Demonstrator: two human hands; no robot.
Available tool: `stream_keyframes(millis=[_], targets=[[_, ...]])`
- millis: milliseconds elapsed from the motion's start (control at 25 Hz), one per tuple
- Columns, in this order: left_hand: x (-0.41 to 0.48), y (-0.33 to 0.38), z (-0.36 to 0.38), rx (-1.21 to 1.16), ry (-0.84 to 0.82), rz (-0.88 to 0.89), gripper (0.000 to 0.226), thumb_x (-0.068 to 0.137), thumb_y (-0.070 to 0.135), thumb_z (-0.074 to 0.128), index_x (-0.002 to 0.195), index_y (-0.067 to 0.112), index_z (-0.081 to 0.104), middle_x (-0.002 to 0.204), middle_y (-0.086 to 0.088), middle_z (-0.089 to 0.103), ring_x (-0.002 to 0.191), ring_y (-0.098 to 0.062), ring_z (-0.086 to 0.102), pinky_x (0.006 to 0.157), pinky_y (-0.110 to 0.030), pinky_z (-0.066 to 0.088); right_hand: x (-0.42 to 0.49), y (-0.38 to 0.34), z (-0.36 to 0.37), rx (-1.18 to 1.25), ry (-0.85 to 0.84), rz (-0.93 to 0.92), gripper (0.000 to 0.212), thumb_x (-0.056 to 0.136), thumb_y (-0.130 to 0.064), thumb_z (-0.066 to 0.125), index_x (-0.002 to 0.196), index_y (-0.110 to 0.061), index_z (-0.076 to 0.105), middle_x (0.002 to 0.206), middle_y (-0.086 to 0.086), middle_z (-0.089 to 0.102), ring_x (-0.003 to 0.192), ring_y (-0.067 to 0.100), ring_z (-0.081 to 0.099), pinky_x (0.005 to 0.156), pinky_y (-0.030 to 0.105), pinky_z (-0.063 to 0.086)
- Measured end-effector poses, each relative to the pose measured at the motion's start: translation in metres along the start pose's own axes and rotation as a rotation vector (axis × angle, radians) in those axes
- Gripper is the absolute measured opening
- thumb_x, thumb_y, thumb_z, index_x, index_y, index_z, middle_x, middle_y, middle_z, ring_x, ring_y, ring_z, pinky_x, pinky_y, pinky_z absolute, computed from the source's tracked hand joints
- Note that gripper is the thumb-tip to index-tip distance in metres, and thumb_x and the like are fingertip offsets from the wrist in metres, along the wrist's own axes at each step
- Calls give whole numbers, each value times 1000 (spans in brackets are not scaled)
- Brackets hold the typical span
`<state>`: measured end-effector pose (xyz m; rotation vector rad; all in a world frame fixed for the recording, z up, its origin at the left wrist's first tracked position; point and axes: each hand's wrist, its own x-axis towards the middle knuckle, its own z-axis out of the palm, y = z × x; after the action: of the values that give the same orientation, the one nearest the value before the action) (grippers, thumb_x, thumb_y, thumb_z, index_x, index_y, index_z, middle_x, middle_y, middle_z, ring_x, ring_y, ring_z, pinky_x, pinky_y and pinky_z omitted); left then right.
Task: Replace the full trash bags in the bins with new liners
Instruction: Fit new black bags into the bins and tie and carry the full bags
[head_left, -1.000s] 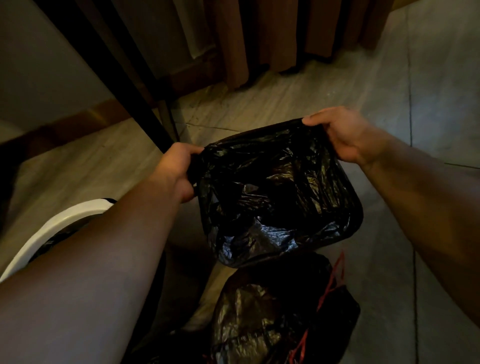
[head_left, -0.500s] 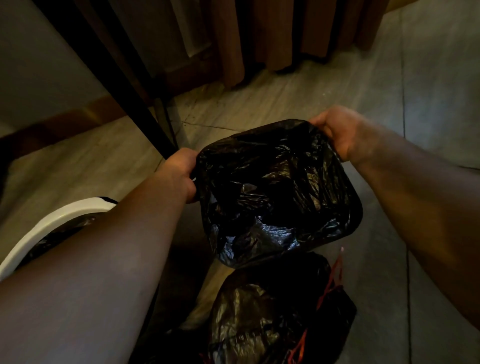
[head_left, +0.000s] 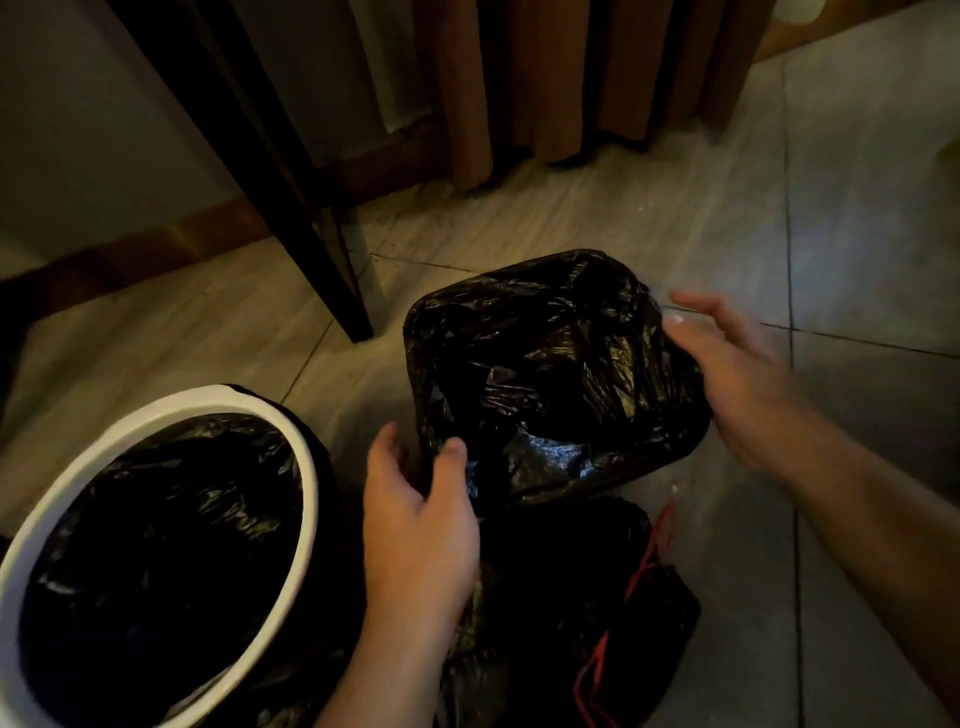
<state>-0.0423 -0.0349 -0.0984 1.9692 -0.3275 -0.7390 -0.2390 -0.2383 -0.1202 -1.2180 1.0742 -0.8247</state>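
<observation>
A crinkled black plastic liner (head_left: 550, 364) is stretched over the rounded-square mouth of a bin that it hides, standing mid-floor on the pale grey tiled floor (head_left: 857, 234). Open floor lies beyond it and to its right. The left hand (head_left: 415, 530) pinches the liner's near-left rim corner, thumb outside and forefinger hooked inside. The right hand (head_left: 737, 374) is blurred, fingers spread and uncurled just beside the right rim; I cannot tell whether it touches.

Counted: two lined bins, one full bag, two hands. The second bin is a white round-rimmed plastic bin (head_left: 306, 493) at lower left with its own dark liner inside, just beside the left forearm. The tied black trash bag (head_left: 571, 582) with a red drawstring (head_left: 644, 566) lies against the near side of the square-mouthed bin, crowding the space under both arms.

A dark slanted table leg (head_left: 311, 208) lands near the liner's far-left corner. Brown folded curtain (head_left: 545, 78) hangs at the back, wooden skirting (head_left: 156, 249) along the wall
</observation>
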Motion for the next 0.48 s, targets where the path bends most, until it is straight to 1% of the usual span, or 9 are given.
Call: stream_keyframes(millis=[80, 160, 200, 280, 320, 360, 400, 440, 480], targets=[[-10, -14, 1, 13, -47, 1, 51, 94, 50, 67, 142, 49, 50, 120, 26, 67, 119, -6, 64, 105, -41, 53, -27, 13, 11, -34, 54, -51, 57, 81, -63, 67, 133, -41, 58, 123, -12, 72, 108, 8, 73, 86, 35, 61], [-12, -20, 1, -1, -96, 24, 39, 97, 41, 68, 135, 47, 60, 113, 24, 74, 109, -2, 69, 100, -41, 57, -43, 25, 20, -61, 89, -96, 65, 87, -66, 59, 144, -37, 48, 128, -9, 69, 113, 8, 70, 93, 41, 59], [-13, -20, 0, -27, -120, 26, 34, 98, 39, 68, 131, 46, 64, 111, 23, 75, 107, -3, 71, 98, -42, 59, -50, 31, 24, -85, 91, -120, 62, 93, -62, 56, 148, -33, 45, 128, -7, 68, 114, 10, 69, 95, 45, 59], [-14, -21, -2, -72, -159, 6, 27, 99, 38, 67, 126, 43, 68, 109, 21, 77, 105, -5, 73, 97, -43, 60, -59, 35, 33, -141, 96, -142, 52, 105, -45, 53, 151, -25, 41, 129, -3, 64, 118, 15, 66, 99, 53, 57], [-15, -22, -2, -87, -170, -8, 26, 100, 39, 67, 125, 43, 69, 109, 20, 78, 104, -6, 73, 97, -44, 59, -61, 35, 33, -188, 123, -146, 50, 107, -40, 53, 152, -22, 40, 133, 0, 61, 122, 17, 63, 101, 54, 55], [-16, -22, -3, -103, -170, -13, 26, 99, 42, 67, 125, 43, 69, 109, 19, 78, 104, -6, 74, 97, -44, 59, -62, 30, 31, -301, 178, -194, 52, 107, -41, 54, 152, -20, 40, 139, 3, 56, 128, 18, 58, 104, 51, 53], [-16, -21, -4, -121, -159, -13, 30, 96, 46, 67, 126, 44, 68, 111, 19, 77, 105, -6, 73, 98, -43, 59, -59, 19, 29, -480, 251, -291, 54, 104, -46, 55, 150, -21, 42, 145, 5, 50, 132, 17, 52, 105, 43, 51], [-17, -22, -6, -129, -141, -5, 37, 92, 51, 68, 128, 45, 65, 115, 19, 75, 109, -6, 71, 100, -42, 57, -54, 4, 28, -653, 295, -426, 57, 100, -53, 56, 147, -23, 45, 147, 5, 47, 132, 15, 48, 101, 31, 48], [-16, -23, -8, -122, -126, 20, 45, 87, 55, 68, 131, 47, 61, 123, 19, 72, 115, -5, 67, 103, -40, 55, -45, -16, 32, -784, 241, -544, 58, 95, -62, 55, 142, -29, 47, 145, 2, 48, 127, 13, 47, 95, 23, 43]])
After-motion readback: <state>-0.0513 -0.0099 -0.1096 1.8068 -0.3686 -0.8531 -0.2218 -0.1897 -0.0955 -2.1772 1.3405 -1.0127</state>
